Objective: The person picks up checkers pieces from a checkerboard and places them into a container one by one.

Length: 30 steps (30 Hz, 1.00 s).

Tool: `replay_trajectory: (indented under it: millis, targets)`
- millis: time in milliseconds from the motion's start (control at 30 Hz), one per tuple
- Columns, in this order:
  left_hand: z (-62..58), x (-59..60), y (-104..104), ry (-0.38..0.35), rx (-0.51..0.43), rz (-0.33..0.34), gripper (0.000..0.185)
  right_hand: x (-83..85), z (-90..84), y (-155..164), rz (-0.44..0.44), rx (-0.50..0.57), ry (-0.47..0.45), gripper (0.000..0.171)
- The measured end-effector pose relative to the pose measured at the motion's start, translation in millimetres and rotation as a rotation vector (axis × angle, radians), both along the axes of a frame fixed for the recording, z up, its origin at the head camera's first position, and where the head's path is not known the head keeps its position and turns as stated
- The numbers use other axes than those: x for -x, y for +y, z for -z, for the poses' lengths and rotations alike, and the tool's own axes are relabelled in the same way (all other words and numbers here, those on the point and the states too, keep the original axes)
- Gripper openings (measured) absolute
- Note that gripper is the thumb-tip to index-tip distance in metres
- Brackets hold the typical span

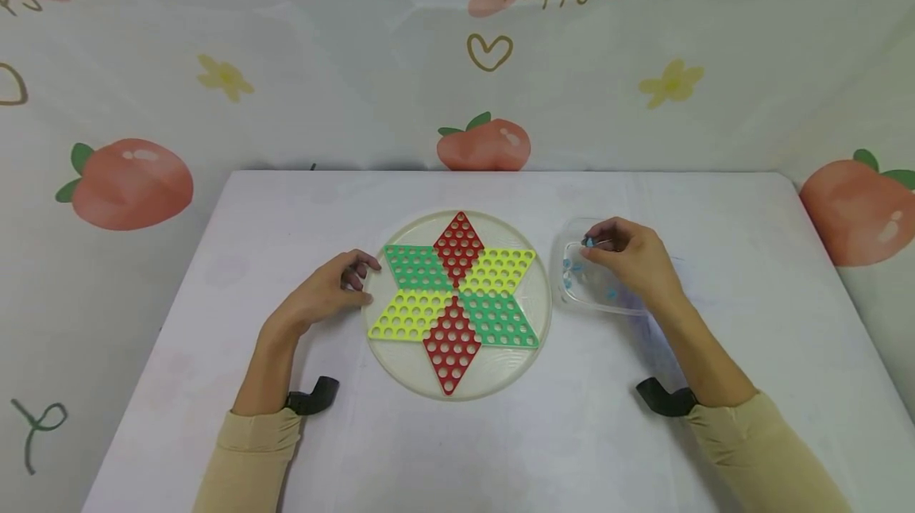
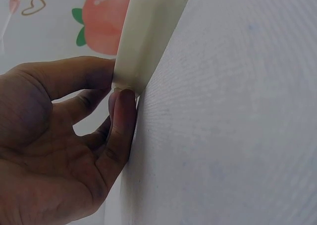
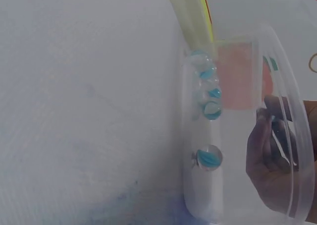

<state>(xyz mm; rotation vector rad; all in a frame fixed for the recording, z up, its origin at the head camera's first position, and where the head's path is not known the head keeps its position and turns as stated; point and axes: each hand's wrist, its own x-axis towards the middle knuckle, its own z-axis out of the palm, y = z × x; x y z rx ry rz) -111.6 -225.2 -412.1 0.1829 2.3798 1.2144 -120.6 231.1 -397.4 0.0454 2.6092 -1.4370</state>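
Observation:
A round Chinese checkers board with a star of red, green and yellow holed sections lies on the table. My left hand touches its left rim with thumb and fingertips, spread apart along the edge. Over a clear plastic container, right of the board, my right hand pinches a small blue marble between thumb and fingers. Several clear marbles with blue swirls lie on the container's bottom. In the right wrist view the container wall partly covers the hand, and the pinched marble cannot be made out.
The white-covered table reaches back to a printed cloth with peaches and flowers. A dark device is strapped at the left wrist, another dark device at the right. Thin clear plastic lies beside the container.

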Motion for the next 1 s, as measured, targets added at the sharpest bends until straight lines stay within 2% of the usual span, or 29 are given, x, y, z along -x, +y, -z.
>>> replay_trajectory:
  millis: [233,600,1000]
  targets:
    - [1.0,0.4,-0.7,0.009,0.002,0.001,0.047,6.2,5.2,-1.5,0.019,-0.073,-0.044,0.030]
    - [6.7,1.5,-2.6,0.026,-0.009,0.007,0.046,12.0,11.1,-5.3,-0.024,-0.149,-0.128,0.029]
    - [4.1,-0.3,-0.9,0.019,0.020,0.005,0.046,12.8,15.1,-7.4,-0.058,-0.259,-0.082,0.027]
